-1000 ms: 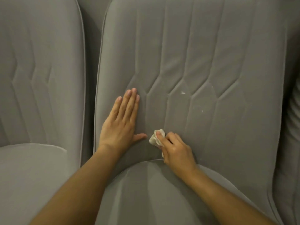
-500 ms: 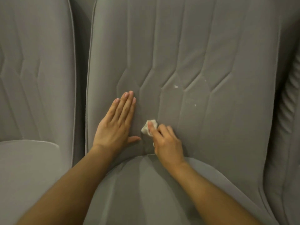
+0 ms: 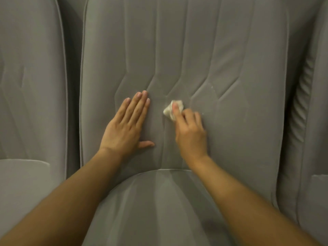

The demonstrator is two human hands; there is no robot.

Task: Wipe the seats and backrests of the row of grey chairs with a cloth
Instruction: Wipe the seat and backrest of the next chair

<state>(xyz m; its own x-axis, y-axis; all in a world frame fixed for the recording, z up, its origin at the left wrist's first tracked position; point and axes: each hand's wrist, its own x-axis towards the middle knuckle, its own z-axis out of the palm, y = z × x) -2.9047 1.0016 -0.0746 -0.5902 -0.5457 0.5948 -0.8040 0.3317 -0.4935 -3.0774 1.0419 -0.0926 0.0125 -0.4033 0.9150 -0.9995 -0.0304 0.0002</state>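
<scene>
One flat left hand [image 3: 124, 128] braced the backrest [image 3: 230, 68]; right hand [image 3: 190, 135] pinched the balled cloth [image 3: 168, 112], so short firm rubs seemed best.

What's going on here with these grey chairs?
A person is wiping the backrest of the middle grey chair. The right hand pinches a small wadded cloth and presses it against the fabric by the zigzag seams, close to some pale specks. The left hand lies flat on the same backrest, fingers straight. Neither hand touches the seat below.
</scene>
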